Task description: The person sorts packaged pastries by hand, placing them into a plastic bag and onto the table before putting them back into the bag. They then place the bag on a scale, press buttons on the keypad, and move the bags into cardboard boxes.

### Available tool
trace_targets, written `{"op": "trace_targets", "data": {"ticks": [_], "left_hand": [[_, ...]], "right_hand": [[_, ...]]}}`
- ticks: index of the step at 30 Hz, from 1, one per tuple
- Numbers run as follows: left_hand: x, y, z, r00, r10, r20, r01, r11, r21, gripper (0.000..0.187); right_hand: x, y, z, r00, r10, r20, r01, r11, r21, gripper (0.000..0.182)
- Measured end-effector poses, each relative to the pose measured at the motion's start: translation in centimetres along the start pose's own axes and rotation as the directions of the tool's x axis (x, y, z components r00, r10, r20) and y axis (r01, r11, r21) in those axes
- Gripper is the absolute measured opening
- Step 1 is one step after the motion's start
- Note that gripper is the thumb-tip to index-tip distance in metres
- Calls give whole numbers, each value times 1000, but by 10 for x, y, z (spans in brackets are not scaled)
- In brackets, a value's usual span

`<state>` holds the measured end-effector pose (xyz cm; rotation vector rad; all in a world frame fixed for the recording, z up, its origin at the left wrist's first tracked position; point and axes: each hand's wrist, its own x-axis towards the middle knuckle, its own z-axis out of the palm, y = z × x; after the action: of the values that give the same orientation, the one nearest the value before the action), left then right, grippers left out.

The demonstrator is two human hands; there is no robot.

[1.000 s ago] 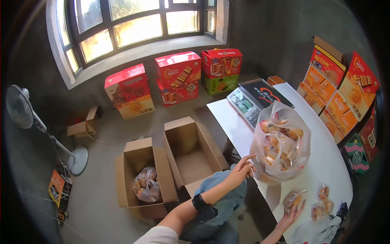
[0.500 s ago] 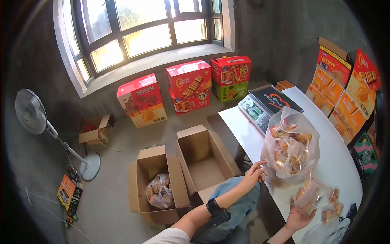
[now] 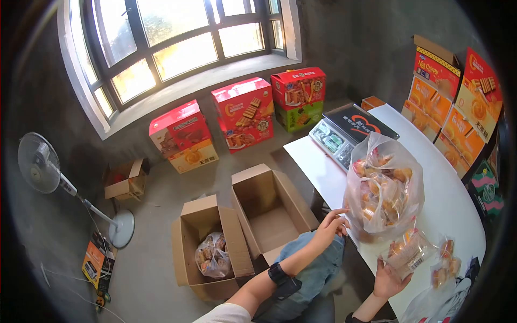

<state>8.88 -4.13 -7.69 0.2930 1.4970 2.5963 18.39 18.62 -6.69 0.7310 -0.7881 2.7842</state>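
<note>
My right hand [image 3: 389, 280] holds a clear packet of small baked snacks [image 3: 407, 252] by its lower left side, over the white table and just below a large plastic bag [image 3: 412, 185]. That bag stands full of wrapped snacks, its upper part rising loosely. My left hand [image 3: 329, 228] is at the near edge of the table, fingers apart and slightly bent, fingertips right at the bag's left side. Right of the held packet lie more small snack packets [image 3: 444, 266] in clear wrap.
A scale [image 3: 340, 141] stands on the table [image 3: 437, 207] behind the bag. On the floor, one open carton [image 3: 184, 253] contains a bag of snacks [image 3: 213, 258], with another open carton [image 3: 272, 226] beside it. Printed boxes [image 3: 245, 114] line the window wall; a fan [image 3: 40, 164] stands left.
My right hand has raised the packet slightly towards the large bag and turned it, so its barcode label shows. My left hand stays beside the bag. The view has shifted a little.
</note>
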Motion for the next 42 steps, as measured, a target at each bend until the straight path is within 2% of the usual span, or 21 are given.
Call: {"op": "trace_targets", "data": {"ticks": [7,10,11,12,13,14,15,16,19,21,25,27,28,30,31,33,34,36,37,39,42], "left_hand": [[-1,1,5,1000,-17,8,17,1000,-6,36],[0,-2,11,999,-49,4,49,998,-26,36],[-1,-1,15,999,-39,-11,38,998,-57,36],[-1,-1,17,999,-29,-28,26,996,-85,36],[0,-3,18,999,-31,-23,29,996,-86,36],[1,-6,21,998,-1,-64,-6,993,-121,36],[2,-7,22,994,27,-107,-43,987,-155,36],[4,-8,21,994,25,-103,-41,987,-156,36],[9,-6,21,986,-57,-158,21,975,-223,36],[10,0,20,976,-127,-176,54,927,-370,35],[10,-5,18,980,-106,-170,26,908,-417,35],[11,-10,23,975,-106,-194,26,925,-380,34],[12,-13,25,970,-103,-219,23,939,-343,33],[13,-16,27,968,-100,-232,19,945,-327,33],[14,-17,27,965,-96,-243,16,950,-311,32],[16,-18,25,963,-98,-250,15,949,-314,32],[16,-19,25,962,-104,-254,19,948,-317,31],[17,-20,24,961,-101,-259,17,951,-308,31],[17,-20,24,960,-96,-263,14,955,-297,31],[17,-20,25,963,-93,-253,10,951,-308,31],[16,-18,29,966,-79,-246,1,954,-301,32]], "right_hand": [[-3,5,-2,1000,-7,-19,6,999,-48,67],[-8,2,-14,988,129,84,-127,991,-35,68],[-29,4,-42,969,50,-241,-161,869,-468,69],[-41,5,-59,864,-168,-474,-309,566,-764,70],[-31,5,-36,862,-173,-475,-309,565,-765,70],[-21,5,-11,734,-124,-668,-161,924,-348,71],[-13,5,6,618,42,-785,119,982,147,72],[-15,5,3,617,38,-786,123,982,144,72],[-38,5,-35,688,3,-725,76,994,76,75],[-52,3,-69,951,-13,-308,-73,961,-265,76],[-50,6,-53,929,38,-367,-81,992,-101,76],[-40,9,-26,830,7,-558,2,1000,16,76],[-39,7,-24,829,7,-559,3,1000,16,76],[-34,2,-20,967,76,-245,-88,995,-38,77],[-31,0,-16,967,77,-244,-89,995,-38,77],[-22,-5,-3,878,28,-479,-202,927,-317,77],[-11,-10,16,877,29,-479,-203,927,-316,77],[21,-17,59,938,92,-335,-305,678,-669,73],[28,-12,62,938,90,-334,-304,676,-671,73],[42,-1,66,966,-199,-163,-89,336,-938,71],[75,6,99,979,-203,-3,36,187,-982,71]]}}
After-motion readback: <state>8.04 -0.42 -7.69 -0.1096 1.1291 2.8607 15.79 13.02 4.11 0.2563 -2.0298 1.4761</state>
